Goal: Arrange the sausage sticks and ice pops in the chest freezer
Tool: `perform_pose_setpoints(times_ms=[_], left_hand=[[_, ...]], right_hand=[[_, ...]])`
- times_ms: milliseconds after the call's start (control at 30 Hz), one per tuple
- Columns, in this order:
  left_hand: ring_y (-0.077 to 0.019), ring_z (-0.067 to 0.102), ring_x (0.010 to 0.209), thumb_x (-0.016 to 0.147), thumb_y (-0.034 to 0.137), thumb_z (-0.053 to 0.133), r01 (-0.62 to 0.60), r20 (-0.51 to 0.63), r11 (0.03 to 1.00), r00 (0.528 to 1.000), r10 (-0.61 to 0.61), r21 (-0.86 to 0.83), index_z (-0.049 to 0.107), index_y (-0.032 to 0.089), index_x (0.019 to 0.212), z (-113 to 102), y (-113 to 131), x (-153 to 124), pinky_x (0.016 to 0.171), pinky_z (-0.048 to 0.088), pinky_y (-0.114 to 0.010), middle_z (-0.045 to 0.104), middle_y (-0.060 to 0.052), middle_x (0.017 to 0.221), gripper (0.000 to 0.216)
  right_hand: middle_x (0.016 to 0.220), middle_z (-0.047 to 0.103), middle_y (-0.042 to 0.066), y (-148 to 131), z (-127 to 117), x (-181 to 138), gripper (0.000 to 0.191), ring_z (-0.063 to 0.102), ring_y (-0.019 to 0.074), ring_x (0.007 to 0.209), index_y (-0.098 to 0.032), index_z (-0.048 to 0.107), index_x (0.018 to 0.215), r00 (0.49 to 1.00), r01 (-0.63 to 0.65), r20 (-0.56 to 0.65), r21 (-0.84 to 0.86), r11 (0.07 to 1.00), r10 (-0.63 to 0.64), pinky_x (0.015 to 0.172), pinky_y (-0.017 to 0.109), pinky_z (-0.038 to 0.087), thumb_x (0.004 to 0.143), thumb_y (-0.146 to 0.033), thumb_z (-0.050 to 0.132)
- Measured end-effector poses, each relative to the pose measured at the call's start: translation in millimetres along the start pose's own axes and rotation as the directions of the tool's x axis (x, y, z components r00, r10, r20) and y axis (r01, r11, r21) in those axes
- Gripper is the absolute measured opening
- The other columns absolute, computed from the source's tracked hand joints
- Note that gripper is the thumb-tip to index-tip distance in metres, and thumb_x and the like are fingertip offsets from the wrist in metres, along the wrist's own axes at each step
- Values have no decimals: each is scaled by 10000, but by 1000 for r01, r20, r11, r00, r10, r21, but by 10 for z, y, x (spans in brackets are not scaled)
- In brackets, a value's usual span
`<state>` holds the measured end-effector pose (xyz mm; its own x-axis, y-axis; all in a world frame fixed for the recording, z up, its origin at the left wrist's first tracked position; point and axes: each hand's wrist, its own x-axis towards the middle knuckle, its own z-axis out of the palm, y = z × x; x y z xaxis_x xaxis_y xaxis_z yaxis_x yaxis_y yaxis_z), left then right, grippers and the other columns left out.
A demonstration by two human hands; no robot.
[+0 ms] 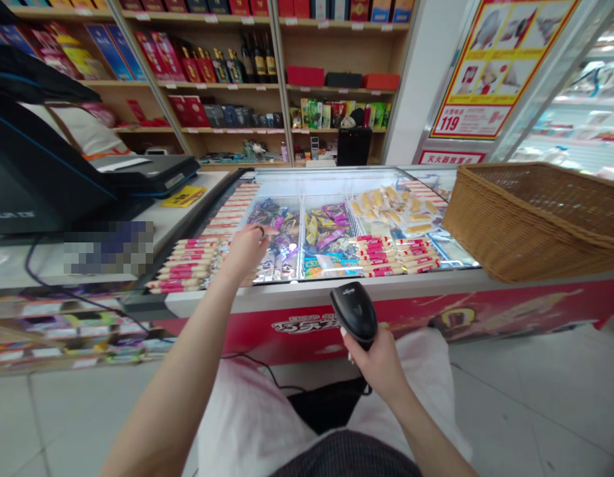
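My right hand [379, 361] is wrapped around the handle of a black barcode scanner [355, 310], whose head points up in front of the freezer. Over the left part of the chest freezer's glass top is my left hand [247, 252], one finger stretched out to the right and nothing visible in it; its other fingers are partly hidden. Beside it lie rows of red-labelled wrapped sausages [187, 264]. Wrapped ice creams [283, 225] show under the glass. More red-labelled sausages [376, 255] and bagged yellow food packs [391, 207] are to the right.
A wicker basket [530, 218] sits on the freezer's right end. On the left counter stand a dark checkout machine [43, 152] and a flat black scale [152, 173]. A cable [259, 361] hangs low in front. Stocked shelves [217, 86] line the back.
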<state>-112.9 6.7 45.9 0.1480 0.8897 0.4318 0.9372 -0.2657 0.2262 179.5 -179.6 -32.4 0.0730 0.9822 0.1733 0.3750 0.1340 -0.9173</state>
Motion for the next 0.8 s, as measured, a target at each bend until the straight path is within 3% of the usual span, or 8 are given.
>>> perform_pose_setpoints(times_ms=[133,233,367,500,600,800], left_hand=[[-259,664,1136,932,224,484,-122,30,986,992,126,-114,722,162,1153,348,648,140,1036,484,-342,735,-112,1192,331],[-236,676,1110,942,205,498,-179,49,968,980,190,-177,733,160,1109,623,1099,278,1006,507,-317,736,-102,1177,292],[-263,659,1116,940,176,511,-188,54,961,978,203,-204,749,132,1046,904,1502,466,1011,508,-363,720,-141,1153,264],[-294,629,1150,935,187,559,-174,72,963,979,192,-208,764,129,987,1076,1641,604,1050,477,-423,706,-162,1136,219],[-247,642,1120,938,166,581,-164,85,960,979,187,-226,738,131,989,1112,1624,651,1038,480,-436,714,-122,1114,169],[-282,681,1078,955,135,481,-106,58,945,990,130,-309,735,144,1063,891,1450,497,967,499,-380,740,-152,1109,276]], right_hand=[[539,703,73,28,-40,-1,274,735,276,576,-149,738,894,1000,-15,5,10,1000,15,539,290,545,837,-408,670],[550,708,76,65,-90,-7,274,738,277,587,-151,727,889,999,-27,-19,22,999,28,520,285,538,834,-413,671],[567,716,85,115,-167,-11,273,739,276,592,-155,714,869,997,-40,-58,52,998,43,497,277,535,826,-422,676],[556,709,85,135,-215,-16,278,730,273,569,-153,709,865,996,-60,-66,59,996,64,485,277,531,827,-426,677],[543,701,77,126,-217,-22,277,722,265,548,-152,708,868,995,-67,-63,64,996,71,475,273,525,829,-425,678],[547,704,75,108,-195,-15,269,729,268,565,-157,705,875,996,-60,-63,80,995,65,473,270,527,822,-420,687]])
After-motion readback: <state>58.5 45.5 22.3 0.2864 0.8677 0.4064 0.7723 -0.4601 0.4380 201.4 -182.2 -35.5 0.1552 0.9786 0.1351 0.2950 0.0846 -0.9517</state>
